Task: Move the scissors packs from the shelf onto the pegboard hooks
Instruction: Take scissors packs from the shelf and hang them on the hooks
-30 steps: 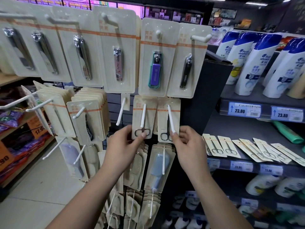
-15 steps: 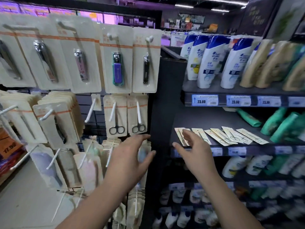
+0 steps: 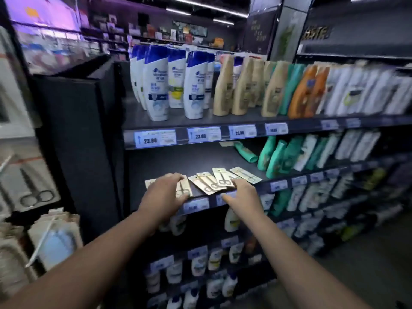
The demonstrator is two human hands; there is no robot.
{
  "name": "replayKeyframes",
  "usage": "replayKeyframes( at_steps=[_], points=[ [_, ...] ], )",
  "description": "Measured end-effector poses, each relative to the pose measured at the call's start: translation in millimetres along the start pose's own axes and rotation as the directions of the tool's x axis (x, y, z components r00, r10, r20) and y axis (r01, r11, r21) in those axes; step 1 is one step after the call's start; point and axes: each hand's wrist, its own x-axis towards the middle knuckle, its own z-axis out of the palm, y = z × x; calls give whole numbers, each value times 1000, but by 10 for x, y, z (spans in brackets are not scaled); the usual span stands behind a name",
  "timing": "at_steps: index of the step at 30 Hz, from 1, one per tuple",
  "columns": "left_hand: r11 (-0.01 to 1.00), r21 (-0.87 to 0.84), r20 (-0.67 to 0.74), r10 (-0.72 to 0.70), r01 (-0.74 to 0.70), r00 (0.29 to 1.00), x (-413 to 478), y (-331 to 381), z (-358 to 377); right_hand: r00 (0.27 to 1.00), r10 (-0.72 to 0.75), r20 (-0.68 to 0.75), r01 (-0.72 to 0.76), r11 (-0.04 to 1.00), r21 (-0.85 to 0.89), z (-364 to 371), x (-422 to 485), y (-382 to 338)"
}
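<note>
Both hands reaching to the middle shelf (image 3: 200, 162) of a dark store rack. Left hand (image 3: 163, 196) laid palm-down over the leftmost scissors packs (image 3: 217, 180), fingers spread and curled across the cards, touching them; whether any card is truly pinched cannot be told. Right hand (image 3: 242, 192) at the shelf's front lip, fingertips touching the near edge of the fanned packs, grip loose and holding nothing that can be seen. Packs lying flat in an overlapping fan along the shelf front: cream cards, each with small metal scissors; print on them too small to read.

On the upper shelf, white-and-blue shampoo bottles (image 3: 156, 85), label writing blurred beyond reading, then tan, teal and orange bottles to the right. Below them blue price tags (image 3: 155, 139), the first three reading "23.80", the fourth unreadable. Far left, at the frame edge, one hung scissors card (image 3: 31, 186) on the pegboard display, blurred, with a white hook (image 3: 44, 241) lower down. High on the right, raised lettering on a dark wall, only "STE" legible.
</note>
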Motion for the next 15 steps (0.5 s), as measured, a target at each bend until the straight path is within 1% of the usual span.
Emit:
replayKeyframes(
  at_steps=[2,5,9,12,15],
  points=[
    [999,-3,-1,-33,33,999,195,177,214,1000,-5,11,5,1000,-5,-91,229,261],
    [996,-6,-10,-92,92,996,455,414,535,997,-64,30,65,998,-23,-191,583,625],
    [980,20,-14,-200,200,980,745,736,885,985,-141,102,142,990,-10,-293,1058,992],
    [957,33,-20,-287,288,958,933,913,1076,967,-190,168,200,979,-48,-299,1381,1162],
    [921,36,-44,-385,387,922,1063,1002,1207,942,-241,233,257,966,-41,-245,1627,1220]
  ],
)
